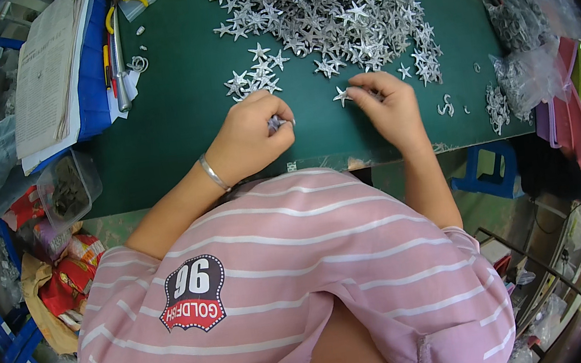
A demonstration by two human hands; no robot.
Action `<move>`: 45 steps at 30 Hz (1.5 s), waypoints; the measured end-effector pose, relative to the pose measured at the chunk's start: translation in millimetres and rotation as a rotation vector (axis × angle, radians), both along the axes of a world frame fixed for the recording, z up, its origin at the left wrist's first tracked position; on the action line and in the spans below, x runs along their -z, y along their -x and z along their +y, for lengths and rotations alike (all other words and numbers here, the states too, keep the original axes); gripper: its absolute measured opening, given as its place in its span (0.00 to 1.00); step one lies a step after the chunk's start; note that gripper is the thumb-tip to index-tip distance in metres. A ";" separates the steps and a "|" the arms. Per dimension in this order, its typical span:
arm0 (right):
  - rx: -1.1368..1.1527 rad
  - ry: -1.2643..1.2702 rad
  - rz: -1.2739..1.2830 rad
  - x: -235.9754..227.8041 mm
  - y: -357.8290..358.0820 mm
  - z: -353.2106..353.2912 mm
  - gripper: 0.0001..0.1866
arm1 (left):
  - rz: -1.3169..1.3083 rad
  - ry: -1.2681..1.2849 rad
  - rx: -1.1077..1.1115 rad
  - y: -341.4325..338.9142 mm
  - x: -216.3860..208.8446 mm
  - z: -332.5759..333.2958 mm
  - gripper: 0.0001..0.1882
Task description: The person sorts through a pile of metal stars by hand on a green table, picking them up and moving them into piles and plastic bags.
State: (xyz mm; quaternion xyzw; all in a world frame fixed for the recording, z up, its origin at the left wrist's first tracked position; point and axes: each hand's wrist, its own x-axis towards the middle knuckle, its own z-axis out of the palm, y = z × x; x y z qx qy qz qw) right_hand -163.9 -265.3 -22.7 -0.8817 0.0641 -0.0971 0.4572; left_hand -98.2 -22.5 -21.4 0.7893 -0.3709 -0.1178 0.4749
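Broadly, a green table (pixel 188 114) fills the upper half of the view, with the person's pink shirt (pixel 273 220), striped in white, below its near edge. Toward the far side of the tabletop spreads a big pile of silver stars (pixel 327 10), shaped like starfish. At the left end lies a newspaper (pixel 49 73), beside a blue tray (pixel 94 104); under the right part of the table edge stands a blue stool (pixel 488 170). Next come the hands, both over the near part of the table. The left hand (pixel 255 129) is curled closed around some grey pieces (pixel 274 122), partly hidden by the fingers. The right hand (pixel 388 105) pinches one star between thumb and forefinger. Just beyond the left hand sits a small cluster (pixel 254 78) of stars. Smaller still are the bracelet (pixel 214 173) on the left wrist and the pinched star (pixel 341 96), between the two hands, nearer the right.
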 end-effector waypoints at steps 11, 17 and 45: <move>-0.115 -1.275 0.096 -3.9 -5.4 -6.9 0.03 | 0.829 0.289 -0.182 -10.6 -12.4 12.3 0.00; -0.080 0.116 0.023 0.3 -28.3 15.9 0.09 | -0.082 -0.106 0.294 5.8 -2.9 -11.0 0.16; -0.245 0.222 0.003 -7.0 -3.0 14.4 0.04 | -0.157 -0.132 0.083 2.3 7.5 -29.5 0.12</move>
